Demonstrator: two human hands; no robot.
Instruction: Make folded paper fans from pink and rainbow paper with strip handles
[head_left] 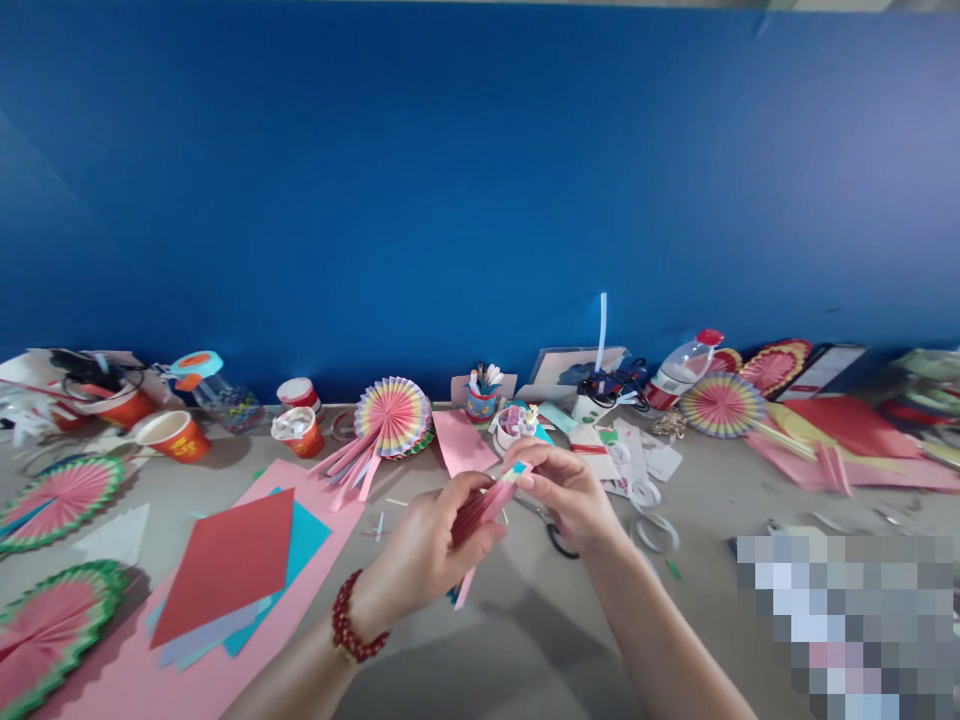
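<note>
A pink pleated paper fan [484, 508], folded into a narrow stack with a white and blue end, is held between both hands above the table. My left hand [439, 540], with a red bead bracelet [352, 620] on its wrist, wraps round the pleats. With thumb and fingers, my right hand [566, 490] pinches the fan's far end. A thin pink strip [465, 590] hangs below the left fingers. Scissors with black handles [562, 542] lie beneath the right hand, partly hidden.
Coloured paper sheets [232, 565] lie at left, near green-edged fans [56, 625]. Along the blue wall stand orange cups [174, 436], a finished round fan [391, 412], a pen cup [482, 400] and a bottle [686, 368]. White tape [654, 530] curls right of my hands.
</note>
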